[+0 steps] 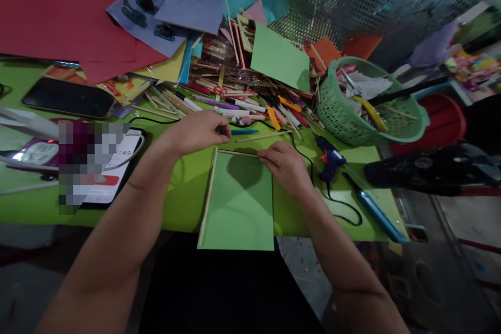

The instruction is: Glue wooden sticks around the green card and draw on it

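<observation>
A sheet of light green paper (240, 203) lies at the table's front edge, its lower end jutting past it. One thin wooden stick (207, 198) runs along its left edge, and another wooden stick (239, 152) lies along its top edge. With fingers pinched together, my right hand (285, 167) holds the right end of the top stick at the paper's upper right corner. My left hand (201, 131) hovers just above the upper left corner, fingers curled and closed; whatever they may hold is hidden. Behind it lies a teal pen (245, 131).
A blue glue gun (329, 159) with a black cord lies right of the paper, near a blue-handled tool (378, 214). Pens and sticks are heaped behind, beside a green basket (344, 125). Phones (68, 98) lie left, near red paper (62, 21).
</observation>
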Tool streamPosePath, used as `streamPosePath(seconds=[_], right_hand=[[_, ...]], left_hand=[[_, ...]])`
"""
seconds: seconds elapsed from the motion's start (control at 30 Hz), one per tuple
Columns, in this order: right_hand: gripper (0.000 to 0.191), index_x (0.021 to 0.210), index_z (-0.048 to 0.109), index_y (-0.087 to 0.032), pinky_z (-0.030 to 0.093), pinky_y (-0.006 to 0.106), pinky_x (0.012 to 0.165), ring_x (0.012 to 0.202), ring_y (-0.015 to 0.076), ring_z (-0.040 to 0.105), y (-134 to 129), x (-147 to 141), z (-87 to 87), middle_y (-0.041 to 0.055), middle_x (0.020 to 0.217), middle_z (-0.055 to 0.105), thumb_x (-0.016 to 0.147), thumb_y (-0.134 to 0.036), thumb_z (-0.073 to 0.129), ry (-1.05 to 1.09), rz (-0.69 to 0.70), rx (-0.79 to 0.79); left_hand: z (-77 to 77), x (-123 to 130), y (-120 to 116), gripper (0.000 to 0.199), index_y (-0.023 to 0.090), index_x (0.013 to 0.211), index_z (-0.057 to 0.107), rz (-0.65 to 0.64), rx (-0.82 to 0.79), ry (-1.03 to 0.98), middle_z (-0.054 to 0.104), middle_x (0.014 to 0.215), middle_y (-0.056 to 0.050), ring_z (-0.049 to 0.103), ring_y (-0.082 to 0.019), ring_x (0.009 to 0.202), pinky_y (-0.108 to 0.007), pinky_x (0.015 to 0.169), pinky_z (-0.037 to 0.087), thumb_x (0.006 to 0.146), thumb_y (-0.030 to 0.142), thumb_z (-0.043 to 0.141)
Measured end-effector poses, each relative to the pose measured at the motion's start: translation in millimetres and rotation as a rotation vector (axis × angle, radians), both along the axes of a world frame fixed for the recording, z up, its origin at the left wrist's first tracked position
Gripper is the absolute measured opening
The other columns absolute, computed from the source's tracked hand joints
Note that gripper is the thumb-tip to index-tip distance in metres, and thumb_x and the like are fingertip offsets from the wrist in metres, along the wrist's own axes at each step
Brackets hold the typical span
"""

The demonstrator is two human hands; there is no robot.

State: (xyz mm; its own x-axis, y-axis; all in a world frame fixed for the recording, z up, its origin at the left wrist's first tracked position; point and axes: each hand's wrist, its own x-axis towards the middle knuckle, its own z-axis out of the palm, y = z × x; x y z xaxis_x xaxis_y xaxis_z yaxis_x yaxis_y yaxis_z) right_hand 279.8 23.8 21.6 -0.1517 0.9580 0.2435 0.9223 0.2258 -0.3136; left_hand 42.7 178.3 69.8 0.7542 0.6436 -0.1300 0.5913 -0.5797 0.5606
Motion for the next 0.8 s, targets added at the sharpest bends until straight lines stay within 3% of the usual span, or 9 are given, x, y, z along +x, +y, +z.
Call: streamPosePath(seconds=[0.33,0.57,0.8], right_hand=[[0.022,0.108,0.079,-0.023,0.049,0.037,0.079,0.088,0.0245,0.062,3,-4,-1.9,0.0083,0.091,0.069,0.099,-0.02,0.059,0.001,0.007,-0.018],[0.019,0.11,0.077,-0.021,0.051,0.038,0.087,0.097,0.0248,0.065,1,3,7.1,0.0091,0.1,0.072,0.097,-0.017,0.063,0.078,-0.011,-0.056],[0.019,0.109,0.075,-0.022,0.05,0.038,0.089,0.098,0.0248,0.065,3,6,7.3,0.0092,0.103,0.073,0.099,-0.018,0.059,0.033,-0.076,-0.072]], left_hand=[[-11.9,8,-3,0.011,0.025,0.08,0.079,-0.135,0.051,0.013,0.078,0.087,-0.004,0.068,-0.025,0.09,-0.034,0.081,0.046,0.075,0.024,0.069],[-23.2,13,-2,0.005,0.027,0.07,0.074,-0.113,0.122,0.101,0.072,0.076,-0.004,0.064,-0.028,0.084,-0.036,0.077,0.039,0.07,0.022,0.075],[-17.0,10,2,0.011,0.024,0.085,0.075,-0.057,0.16,0.129,0.075,0.086,-0.004,0.063,-0.025,0.082,-0.033,0.076,0.038,0.076,0.021,0.07]])
